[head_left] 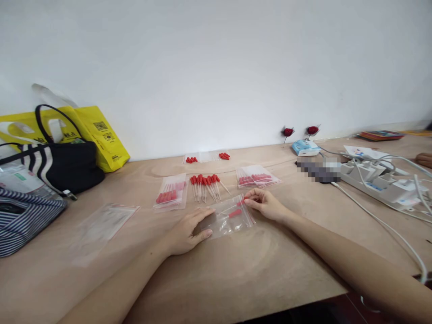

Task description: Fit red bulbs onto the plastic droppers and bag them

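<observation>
A clear zip bag (221,227) lies flat on the table in front of me. Inside it is a dropper with a red bulb (235,213). My right hand (265,204) pinches the red end of another dropper (240,203) at the bag's mouth, its thin stem pointing left into the bag. My left hand (189,230) rests at the bag's closed left end, thumb and fingers apart, touching the plastic. Just beyond the bag is a loose row of red-topped droppers (204,182).
Filled zip bags of droppers lie left (168,193) and right (256,176); another bag with red bulbs (191,160) is by the wall. Flat bags (108,220), a yellow bag (108,139), a phone (315,171) and a power strip (381,184) with cables surround the workspace. Another person's hand (423,159) shows far right.
</observation>
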{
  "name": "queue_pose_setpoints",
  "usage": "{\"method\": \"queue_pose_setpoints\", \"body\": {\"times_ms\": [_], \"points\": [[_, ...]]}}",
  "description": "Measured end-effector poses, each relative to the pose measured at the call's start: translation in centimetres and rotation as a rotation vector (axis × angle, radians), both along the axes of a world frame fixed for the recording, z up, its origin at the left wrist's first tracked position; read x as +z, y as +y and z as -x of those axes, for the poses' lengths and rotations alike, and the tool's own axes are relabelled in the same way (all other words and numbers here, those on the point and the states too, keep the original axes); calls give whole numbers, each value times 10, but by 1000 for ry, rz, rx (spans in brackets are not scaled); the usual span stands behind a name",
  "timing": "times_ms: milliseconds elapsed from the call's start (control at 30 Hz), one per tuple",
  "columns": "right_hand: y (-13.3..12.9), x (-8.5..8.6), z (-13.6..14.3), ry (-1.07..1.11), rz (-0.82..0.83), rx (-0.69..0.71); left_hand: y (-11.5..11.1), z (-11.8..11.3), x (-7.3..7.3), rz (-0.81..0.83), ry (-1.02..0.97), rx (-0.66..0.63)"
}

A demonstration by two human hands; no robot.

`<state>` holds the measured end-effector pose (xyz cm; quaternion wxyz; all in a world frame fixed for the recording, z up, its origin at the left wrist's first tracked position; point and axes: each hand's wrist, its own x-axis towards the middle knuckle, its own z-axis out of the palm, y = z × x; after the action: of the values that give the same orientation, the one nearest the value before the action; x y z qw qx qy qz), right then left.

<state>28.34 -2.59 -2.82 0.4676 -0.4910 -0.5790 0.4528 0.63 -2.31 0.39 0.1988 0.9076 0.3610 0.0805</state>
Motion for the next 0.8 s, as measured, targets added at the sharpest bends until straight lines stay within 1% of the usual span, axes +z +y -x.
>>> {"method": "queue_pose_setpoints", "body": {"times_ms": [67, 167, 233, 300, 400, 467, 533, 567, 633, 700, 800], "points": [[2, -3, -2, -205, -112, 29, 1, 0, -1, -10, -13, -11], [5, -6, 0, -441, -251, -12, 1, 0, -1, -16, -22, -21], [5, -6, 5, -563, -264, -39, 2, -1, -1, -19, -31, -24], [4, -5, 8, -662, -246, -32, 1, -1, -1, -20, -39, -24], [1, 1, 6, -713, -245, 55, 1, -1, -1, -22, -38, -19], [3, 9, -2, -675, -231, 151, 1, -2, 0, -24, -32, -30], [9, 20, -8, -639, -180, 190, 1, -2, 0, -29, -37, -56], [15, 25, -9, -645, -152, 167, 1, -2, 0, -32, -44, -71], [29, 36, -3, -713, -111, 44, 2, -2, -1, -38, -68, -96], [47, 43, 12, -793, -96, -70, 3, -3, -1, -37, -81, -108], [76, 44, 44, -831, -68, -129, 2, -3, 0, -20, -70, -109]]}}
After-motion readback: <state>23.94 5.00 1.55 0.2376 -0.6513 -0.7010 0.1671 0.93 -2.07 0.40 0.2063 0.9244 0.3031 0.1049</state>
